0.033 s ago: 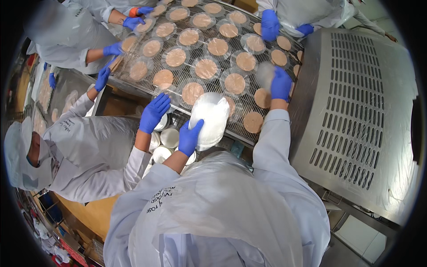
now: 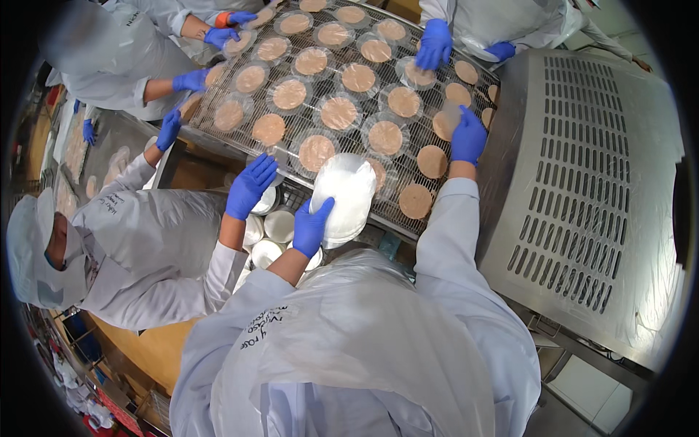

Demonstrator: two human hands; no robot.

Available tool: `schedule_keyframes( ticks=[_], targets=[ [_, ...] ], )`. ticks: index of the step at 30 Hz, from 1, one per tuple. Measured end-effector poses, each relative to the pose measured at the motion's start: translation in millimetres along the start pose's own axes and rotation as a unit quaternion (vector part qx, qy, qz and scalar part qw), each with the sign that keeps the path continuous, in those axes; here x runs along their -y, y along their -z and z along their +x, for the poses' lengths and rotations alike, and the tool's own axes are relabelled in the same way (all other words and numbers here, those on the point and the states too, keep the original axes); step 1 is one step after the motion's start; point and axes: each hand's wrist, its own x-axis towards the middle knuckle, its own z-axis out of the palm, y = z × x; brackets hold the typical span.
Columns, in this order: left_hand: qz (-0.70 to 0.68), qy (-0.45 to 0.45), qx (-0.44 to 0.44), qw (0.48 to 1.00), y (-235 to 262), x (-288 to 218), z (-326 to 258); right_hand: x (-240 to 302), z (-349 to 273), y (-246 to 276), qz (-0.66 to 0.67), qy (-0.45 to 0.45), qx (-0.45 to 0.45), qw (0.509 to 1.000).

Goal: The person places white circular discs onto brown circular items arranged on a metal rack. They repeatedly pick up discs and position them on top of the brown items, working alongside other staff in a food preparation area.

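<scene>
Gripping one lid stack (image 2: 348, 195), left hand (image 2: 312, 227); right hand (image 2: 468, 136) on one lid (image 2: 450, 116).

A perforated steel housing (image 2: 582, 175) right of the belt, white tubs (image 2: 279, 224) below its edge.

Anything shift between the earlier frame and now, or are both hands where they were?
Nothing has visibly changed. The left hand still holds the stack of white lids at the near edge of the mesh belt. The right hand is still down on a clear lid among the round flat cakes.
</scene>
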Motion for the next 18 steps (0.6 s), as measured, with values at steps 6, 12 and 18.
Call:
schedule_keyframes(
  ticks=[6,12,18],
  targets=[
    [-0.017,0.032,-0.006,0.999,12.1,13.4,7.0,-30.7,-33.3,-47.6,-0.121,-0.033,0.135,0.983],
    [-0.019,0.032,0.002,0.999,7.5,8.6,7.7,5.0,-140.4,-44.2,-0.048,-0.207,0.081,0.974],
    [-0.036,0.032,0.009,0.999,13.1,5.4,8.0,29.5,-46.9,-0.8,0.016,-0.106,0.026,0.994]
  ],
)
